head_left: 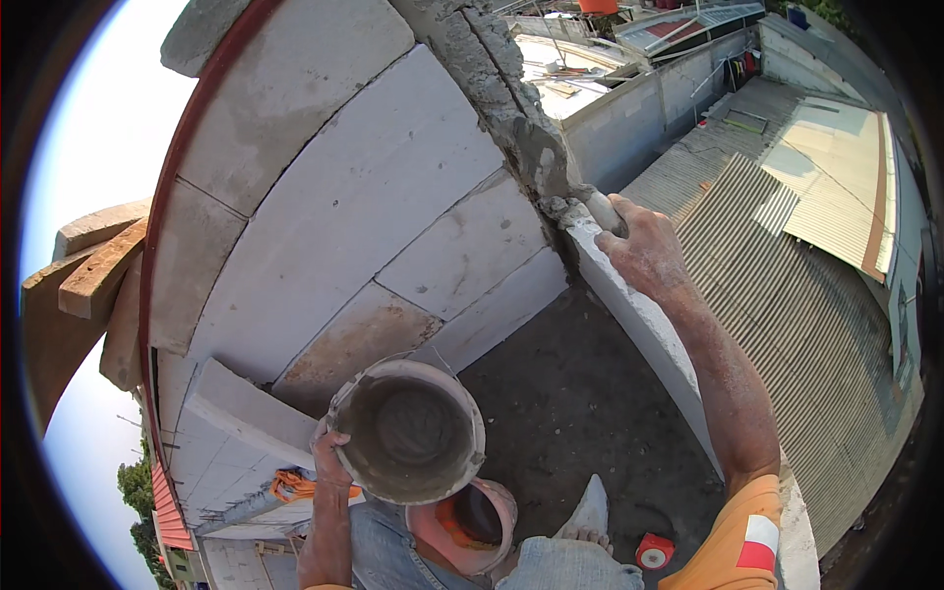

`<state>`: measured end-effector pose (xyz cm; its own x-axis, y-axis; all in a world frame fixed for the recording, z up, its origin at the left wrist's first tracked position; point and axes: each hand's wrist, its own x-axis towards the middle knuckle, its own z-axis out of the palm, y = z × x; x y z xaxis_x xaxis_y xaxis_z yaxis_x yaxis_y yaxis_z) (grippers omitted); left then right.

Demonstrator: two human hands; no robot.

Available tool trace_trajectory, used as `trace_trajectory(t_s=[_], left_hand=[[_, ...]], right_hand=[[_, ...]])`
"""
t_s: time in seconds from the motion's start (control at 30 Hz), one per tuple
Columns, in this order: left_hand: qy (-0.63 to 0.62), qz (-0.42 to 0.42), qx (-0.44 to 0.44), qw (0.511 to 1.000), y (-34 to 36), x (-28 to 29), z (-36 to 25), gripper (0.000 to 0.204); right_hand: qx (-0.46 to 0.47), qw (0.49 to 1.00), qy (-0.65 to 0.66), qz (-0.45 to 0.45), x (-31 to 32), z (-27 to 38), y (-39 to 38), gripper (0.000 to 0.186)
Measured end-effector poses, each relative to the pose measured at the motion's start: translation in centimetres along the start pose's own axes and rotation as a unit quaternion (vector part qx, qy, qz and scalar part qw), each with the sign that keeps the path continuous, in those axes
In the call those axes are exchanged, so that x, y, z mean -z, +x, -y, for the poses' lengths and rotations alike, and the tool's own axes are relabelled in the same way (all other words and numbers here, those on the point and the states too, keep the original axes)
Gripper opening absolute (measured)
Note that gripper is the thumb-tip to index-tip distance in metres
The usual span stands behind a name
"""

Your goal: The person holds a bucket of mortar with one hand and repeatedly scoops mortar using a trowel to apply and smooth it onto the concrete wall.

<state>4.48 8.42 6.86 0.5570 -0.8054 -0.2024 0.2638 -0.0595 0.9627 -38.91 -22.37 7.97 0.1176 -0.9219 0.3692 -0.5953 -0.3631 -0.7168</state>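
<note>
My left hand [330, 450] grips the rim of a round bucket [472, 403], fingers closed over its left edge. Grey wet mortar [408, 423] coats the inside and lies at the bottom. My right arm reaches forward, and my right hand [644, 246] is closed around the pale rounded handle of a trowel [602, 211]. The trowel's blade seems smeared with mortar and is hard to tell from the rough grey column [511, 108]. It is at the joint where the column meets a low white block wall [629, 305].
A tall wall of pale blocks [334, 197] rises at left, with a loose block slab [251, 408] against it. An orange bucket [501, 536] stands between my knees. A red tape measure [654, 553] lies on the grey floor [551, 393]. Beyond the low wall are corrugated roofs [787, 324] below.
</note>
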Motion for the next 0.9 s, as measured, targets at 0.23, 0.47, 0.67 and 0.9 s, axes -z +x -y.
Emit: trace_trajectory(t_s=[0.23, 0.47, 0.67, 0.9], left_hand=[[-0.001, 0.032, -0.002, 0.999, -0.4, -0.1, -0.4, 0.061], [-0.023, 0.038, -0.002, 0.999, 0.1, -0.6, 0.0, 0.059], [-0.048, 0.046, 0.001, 0.998, 0.0, -3.3, -0.5, 0.061], [-0.079, 0.042, -0.004, 0.996, -0.3, -2.3, -0.1, 0.061]], right_hand=[[0.0, 0.994, -0.06, 0.095, 3.7, 3.5, 1.7, 0.035], [0.023, 0.994, 0.005, 0.106, 8.4, 7.1, 4.7, 0.032], [-0.032, 0.96, 0.236, 0.145, 7.8, 6.8, 2.9, 0.041], [0.039, 0.986, 0.163, -0.019, 5.2, 6.3, 5.7, 0.053]])
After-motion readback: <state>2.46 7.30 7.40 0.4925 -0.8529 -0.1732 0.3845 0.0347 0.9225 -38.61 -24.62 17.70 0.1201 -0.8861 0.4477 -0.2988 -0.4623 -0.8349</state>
